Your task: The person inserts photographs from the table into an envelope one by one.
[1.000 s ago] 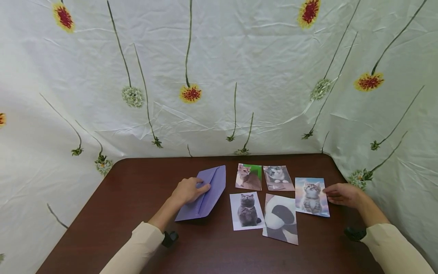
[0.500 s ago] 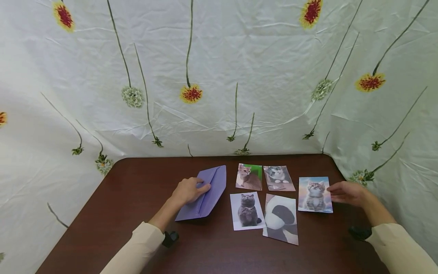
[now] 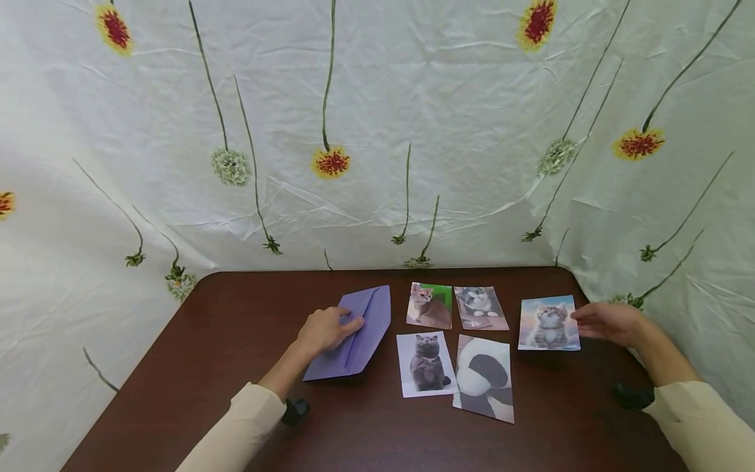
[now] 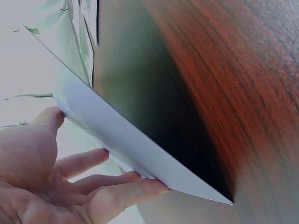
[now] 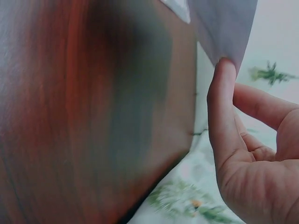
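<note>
A purple envelope [image 3: 354,334] lies on the dark table at left centre. My left hand [image 3: 324,330] rests on it, thumb and fingertips touching its face with no curl round it plainly shown. In the left wrist view the envelope [image 4: 126,135] rises at a slant from the wood, one side off the table. Over the right side of the table, my right hand [image 3: 610,322] pinches a photo of a tabby kitten [image 3: 550,324] by its right edge. The right wrist view shows the photo's plain back [image 5: 226,28] between fingertips, tilted up off the table.
Several photos lie between the hands: a cat on green [image 3: 429,306], a grey-and-white cat [image 3: 480,308], a grey cat [image 3: 426,364] and a black-and-white animal close-up [image 3: 485,378]. A white flowered cloth [image 3: 377,98] hangs behind the table [image 3: 236,328].
My right hand has moved the kitten photo to the right and away from me, and its near edge has tilted up. My left hand and the envelope have stayed in place.
</note>
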Demonstrator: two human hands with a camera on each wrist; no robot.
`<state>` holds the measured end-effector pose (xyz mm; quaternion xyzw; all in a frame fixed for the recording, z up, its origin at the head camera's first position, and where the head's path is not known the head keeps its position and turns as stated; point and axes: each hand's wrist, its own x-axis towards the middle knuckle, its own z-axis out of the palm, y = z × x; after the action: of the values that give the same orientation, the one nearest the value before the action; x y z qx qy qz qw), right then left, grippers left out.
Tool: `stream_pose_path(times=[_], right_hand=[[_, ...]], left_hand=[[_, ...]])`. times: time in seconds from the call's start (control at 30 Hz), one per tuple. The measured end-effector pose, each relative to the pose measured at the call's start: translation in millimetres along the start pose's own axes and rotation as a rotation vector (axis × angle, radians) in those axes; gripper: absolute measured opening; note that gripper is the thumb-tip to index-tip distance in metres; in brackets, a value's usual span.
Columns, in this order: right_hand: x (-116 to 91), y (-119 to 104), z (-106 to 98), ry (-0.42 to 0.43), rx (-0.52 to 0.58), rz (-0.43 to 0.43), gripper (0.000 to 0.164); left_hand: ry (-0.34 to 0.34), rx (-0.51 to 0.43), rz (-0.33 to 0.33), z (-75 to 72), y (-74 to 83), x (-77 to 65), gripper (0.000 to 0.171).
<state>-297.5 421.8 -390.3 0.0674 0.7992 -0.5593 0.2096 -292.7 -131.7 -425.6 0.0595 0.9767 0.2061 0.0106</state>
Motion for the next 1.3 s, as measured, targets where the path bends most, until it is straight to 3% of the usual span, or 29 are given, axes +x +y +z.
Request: stream_pose_path(times=[0.1, 0.5, 0.93, 1.3], right_hand=[[-1, -11, 7, -0.011, -0.029, -0.029, 0.041], [3, -53, 46, -0.07, -0.027, -0.168, 0.031], [12, -84, 96, -0.042, 0.029, -0.222, 0.025], [26, -110, 148, -0.108, 0.005, -0.249, 0.026]], left_hand=[[0.006, 0.015, 0.003, 0.9, -0.3, 0.8, 0.058], [0.013, 0.022, 0.029, 4.7, -5.6, 3.1, 0.057], [0.003, 0.036, 0.019, 5.8, -5.8, 5.0, 0.058], [0.008, 0.054, 0.022, 6.5, -3.5, 4.1, 0.057]])
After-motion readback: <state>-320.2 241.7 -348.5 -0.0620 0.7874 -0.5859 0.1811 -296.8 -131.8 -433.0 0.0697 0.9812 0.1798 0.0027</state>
